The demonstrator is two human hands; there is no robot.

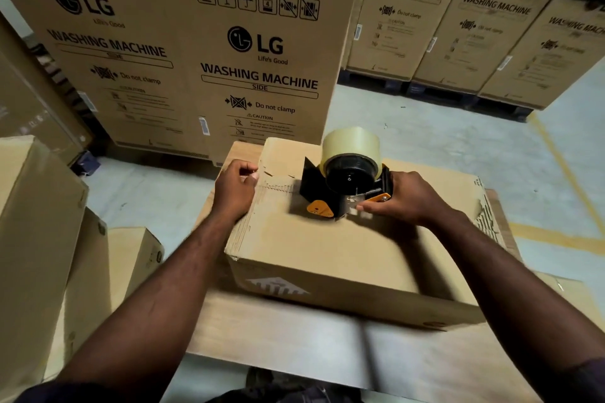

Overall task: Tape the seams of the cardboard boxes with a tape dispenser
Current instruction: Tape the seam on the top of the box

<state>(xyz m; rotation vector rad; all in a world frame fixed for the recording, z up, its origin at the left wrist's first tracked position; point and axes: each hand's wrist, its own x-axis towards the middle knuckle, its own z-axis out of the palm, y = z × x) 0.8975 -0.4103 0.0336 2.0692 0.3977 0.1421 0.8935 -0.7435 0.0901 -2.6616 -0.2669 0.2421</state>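
A brown cardboard box [327,249] lies flat on a larger sheet of cardboard in front of me. A black and orange tape dispenser [347,186] with a roll of pale clear tape [352,149] sits on the box's top. My right hand [402,198] grips the dispenser's handle from the right. My left hand [234,190] rests at the box's far left corner with its fingers curled, thumb and fingers pinched together at the box edge. Whether a strip of tape lies between the fingers is too blurred to tell.
Tall washing-machine cartons [255,52] stand close behind the box, with more stacked on pallets [451,26] at the back right. Plain cartons [36,222] stand at my left. Grey floor with a yellow line [563,170] shows to the right.
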